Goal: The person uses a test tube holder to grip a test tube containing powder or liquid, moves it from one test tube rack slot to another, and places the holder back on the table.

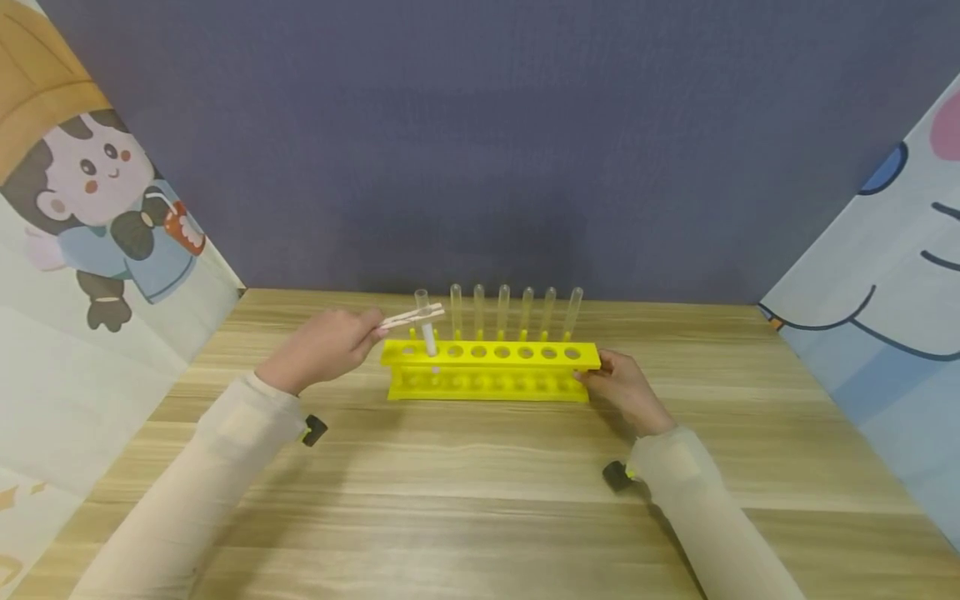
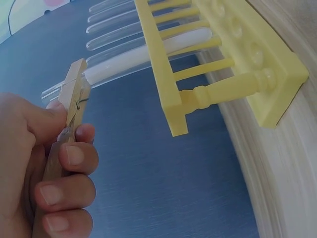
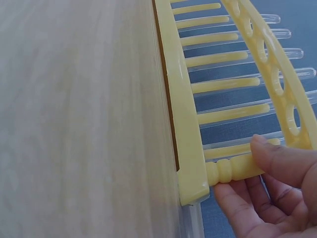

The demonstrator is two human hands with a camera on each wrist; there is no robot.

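Note:
My left hand grips a wooden test tube clamp by its handle, its fingers curled round it. The clamp's jaws hold the upper part of a glass test tube with white contents. That tube passes through a hole near the left end of the yellow test tube rack, standing nearly upright. In the left wrist view its lower end reaches down between the rack's two levels. At the rack's right end, my right hand holds the end post between thumb and fingers.
Several clear test tubes stand upside down on the pegs along the rack's back. The rack rests on a wood-grain table before a dark blue panel. Cartoon-printed panels flank both sides.

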